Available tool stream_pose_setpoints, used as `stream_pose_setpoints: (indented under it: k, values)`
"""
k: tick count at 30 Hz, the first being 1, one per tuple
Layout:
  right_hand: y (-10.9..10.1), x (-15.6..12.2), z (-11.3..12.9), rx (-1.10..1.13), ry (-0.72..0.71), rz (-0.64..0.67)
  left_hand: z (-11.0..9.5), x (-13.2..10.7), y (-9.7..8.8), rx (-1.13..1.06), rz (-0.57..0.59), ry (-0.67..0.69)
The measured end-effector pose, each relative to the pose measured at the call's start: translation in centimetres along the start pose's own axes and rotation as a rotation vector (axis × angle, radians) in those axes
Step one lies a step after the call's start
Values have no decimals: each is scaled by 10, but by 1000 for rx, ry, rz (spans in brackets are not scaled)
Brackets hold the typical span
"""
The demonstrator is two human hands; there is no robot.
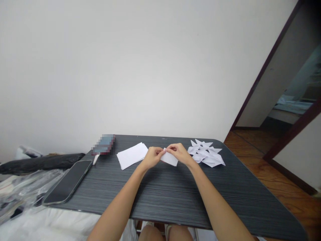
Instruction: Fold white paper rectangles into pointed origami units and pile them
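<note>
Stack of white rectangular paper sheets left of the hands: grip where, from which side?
Probably pinch the right-hand end of the stack of white rectangular paper sheets, coming in low from the right. It lies flat on the dark striped table, so only thin edges offer purchase; at that end the sheets sit out of line. The left hand is nearest, but holds a small white paper piece.

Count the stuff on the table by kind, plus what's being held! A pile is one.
Flat paper stack: 1
Paper in left hand and right hand: 1
Folded-paper pile: 1
Phone: 1
Pixelated object: 1
Small white object: 1
Total: 6
</note>
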State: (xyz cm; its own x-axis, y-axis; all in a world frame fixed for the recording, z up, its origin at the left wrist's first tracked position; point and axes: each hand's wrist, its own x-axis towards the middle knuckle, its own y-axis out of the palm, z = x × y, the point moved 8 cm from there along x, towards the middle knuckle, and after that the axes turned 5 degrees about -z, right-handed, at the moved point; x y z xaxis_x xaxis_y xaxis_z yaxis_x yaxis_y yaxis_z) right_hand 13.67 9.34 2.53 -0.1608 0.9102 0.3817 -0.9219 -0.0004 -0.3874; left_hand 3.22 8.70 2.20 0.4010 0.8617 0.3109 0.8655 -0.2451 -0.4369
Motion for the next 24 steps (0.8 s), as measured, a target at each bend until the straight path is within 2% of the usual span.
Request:
stream_pose_setpoints:
  k: [4, 7, 11, 15, 18, 21, 24]
  values:
    - [-8, -1, 1, -21, 4, -1, -6, 1, -8, 41, -79, 41]
    - [-4, -3, 8, -60, -43, -27, -6, 2, -8, 47, -103, 41]
    - [3, -2, 11, -46, -59, -27, -7, 1, -19, 113, -261, 80]
    - [-6, 0, -4, 57, 34, -1, 6, -1, -25, -5, -363, -19]
    - [-19, 1, -16, 172, 119, -89, 15, -3, -26, -121, -429, -72]
    - [-9, 1, -21, 366, 191, -77, 14, -5, -29, -160, -508, -46]
    - [5, 0, -19, 456, 220, -8, 4, -5, -25, -131, -465, 31]
